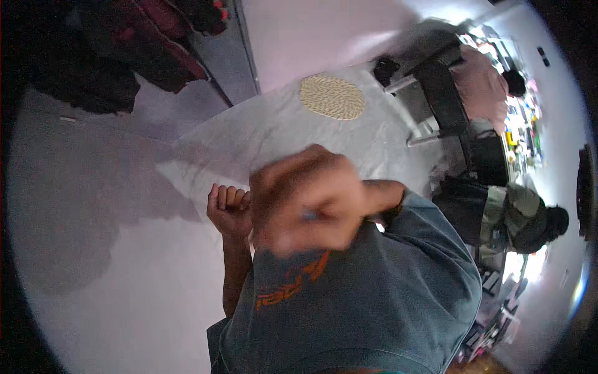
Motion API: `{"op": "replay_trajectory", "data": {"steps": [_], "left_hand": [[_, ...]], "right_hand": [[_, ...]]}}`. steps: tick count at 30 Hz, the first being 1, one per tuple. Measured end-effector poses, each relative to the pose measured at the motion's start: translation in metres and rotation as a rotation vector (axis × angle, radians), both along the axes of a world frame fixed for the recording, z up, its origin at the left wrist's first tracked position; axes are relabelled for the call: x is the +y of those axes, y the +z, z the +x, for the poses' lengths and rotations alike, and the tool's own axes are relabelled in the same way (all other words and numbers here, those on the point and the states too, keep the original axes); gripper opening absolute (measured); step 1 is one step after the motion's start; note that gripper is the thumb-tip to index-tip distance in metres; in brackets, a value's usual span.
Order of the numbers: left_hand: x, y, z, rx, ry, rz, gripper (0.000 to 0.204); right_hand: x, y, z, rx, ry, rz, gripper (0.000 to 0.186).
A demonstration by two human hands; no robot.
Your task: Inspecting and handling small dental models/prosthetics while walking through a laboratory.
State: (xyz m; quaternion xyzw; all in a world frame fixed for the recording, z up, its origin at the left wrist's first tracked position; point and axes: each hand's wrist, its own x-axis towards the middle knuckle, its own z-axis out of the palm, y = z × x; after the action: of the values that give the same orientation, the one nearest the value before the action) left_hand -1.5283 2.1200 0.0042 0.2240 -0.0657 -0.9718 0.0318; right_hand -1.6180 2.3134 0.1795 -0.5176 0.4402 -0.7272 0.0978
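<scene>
My right hand (305,202) is raised close to the camera, large and smeared by motion. Its fingers look curled into a fist, with a small bluish spot showing near the middle; I cannot make out what that is. Beside it on the left, my left hand (229,209) is closed, fingers bent in toward the palm. Whatever the left hand may hold is hidden. Part of it lies behind the right hand, and I cannot tell whether the two touch. Both are in front of the grey shirt (361,299) that I wear.
A woven oval mat (332,96) lies on the pale marbled floor (261,124). Dark clothes (149,43) hang at the upper left. On the right, a person in pink (479,84) and a person in dark clothing (523,212) sit at a brightly lit, cluttered desk, near a black chair (441,93).
</scene>
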Motion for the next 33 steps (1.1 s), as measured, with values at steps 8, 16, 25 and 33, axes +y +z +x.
{"op": "replay_trajectory", "data": {"steps": [8,16,25,33], "left_hand": [[-0.014,-0.007,0.085,0.297,-0.222,0.080,0.049],[-0.023,-0.041,0.229,-0.039,0.127,0.401,0.049],[-0.017,-0.039,0.318,0.009,0.027,-0.016,0.047],[0.023,-0.062,0.390,-0.135,-0.064,-0.047,0.046]], "right_hand": [[-0.047,0.069,0.159,-0.168,0.193,-0.668,0.019],[-0.080,0.063,0.267,-0.162,0.439,-0.882,0.033],[-0.059,0.074,0.322,0.020,0.577,-0.833,0.040],[-0.052,0.101,0.337,-0.034,0.473,-1.021,0.030]]}}
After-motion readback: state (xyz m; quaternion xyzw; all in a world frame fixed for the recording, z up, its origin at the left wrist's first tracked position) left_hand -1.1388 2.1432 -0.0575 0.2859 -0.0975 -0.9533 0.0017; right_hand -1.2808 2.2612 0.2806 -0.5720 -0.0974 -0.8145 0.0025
